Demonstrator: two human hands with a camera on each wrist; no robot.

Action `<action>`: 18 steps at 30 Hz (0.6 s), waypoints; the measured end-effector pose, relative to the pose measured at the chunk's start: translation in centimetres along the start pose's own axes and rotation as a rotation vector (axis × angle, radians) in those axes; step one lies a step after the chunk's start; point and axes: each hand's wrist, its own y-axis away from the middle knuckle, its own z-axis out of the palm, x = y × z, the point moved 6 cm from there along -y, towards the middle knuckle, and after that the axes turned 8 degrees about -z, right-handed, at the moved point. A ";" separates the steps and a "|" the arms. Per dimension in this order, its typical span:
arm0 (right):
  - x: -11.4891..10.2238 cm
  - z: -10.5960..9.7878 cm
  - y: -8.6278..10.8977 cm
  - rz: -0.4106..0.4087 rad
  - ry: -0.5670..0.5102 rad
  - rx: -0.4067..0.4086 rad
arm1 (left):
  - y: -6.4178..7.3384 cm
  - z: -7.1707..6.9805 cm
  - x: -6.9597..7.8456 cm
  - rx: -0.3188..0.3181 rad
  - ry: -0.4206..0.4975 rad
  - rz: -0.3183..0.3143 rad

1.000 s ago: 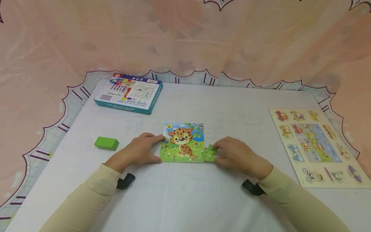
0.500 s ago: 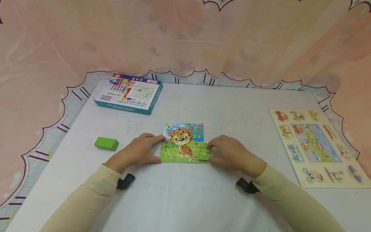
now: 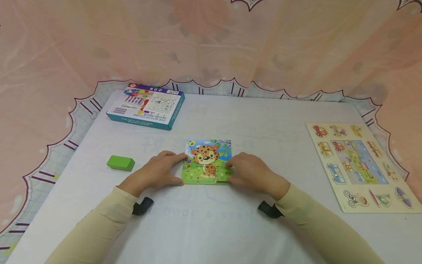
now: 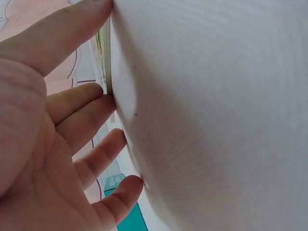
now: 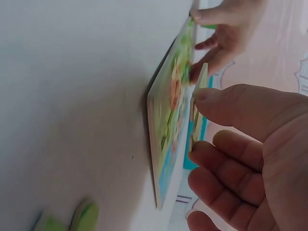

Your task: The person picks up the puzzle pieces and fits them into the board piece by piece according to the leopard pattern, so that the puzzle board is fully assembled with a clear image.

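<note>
A square leopard puzzle board (image 3: pixel 206 158) lies flat at the middle of the white table. My left hand (image 3: pixel 159 170) rests at its left edge, thumb and fingertips spread against the rim; the left wrist view shows these fingers (image 4: pixel 91 115) fairly straight. Over the lower right part of the board, my right hand (image 3: pixel 255 174) pinches a thin puzzle piece (image 5: pixel 202 78) between thumb and index finger. In the right wrist view that piece is tilted and stands apart from the board. In the head view, the right fingers mostly hide it.
Loose green pieces (image 5: pixel 84 214) lie on the table by the right hand. A green block (image 3: pixel 120 163) is on the left. Behind it lies a flat beaded-boxes carton (image 3: pixel 146 106). On the right lies a wooden vehicle puzzle (image 3: pixel 336 156).
My right hand has moved left with the puzzle piece, from beside the board to over its lower right part. The left hand has stayed at the board's left edge.
</note>
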 end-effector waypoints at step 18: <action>-2.0 0.9 -2.7 -0.036 -0.018 0.018 | -0.1 -0.1 0.0 0.008 -0.008 0.024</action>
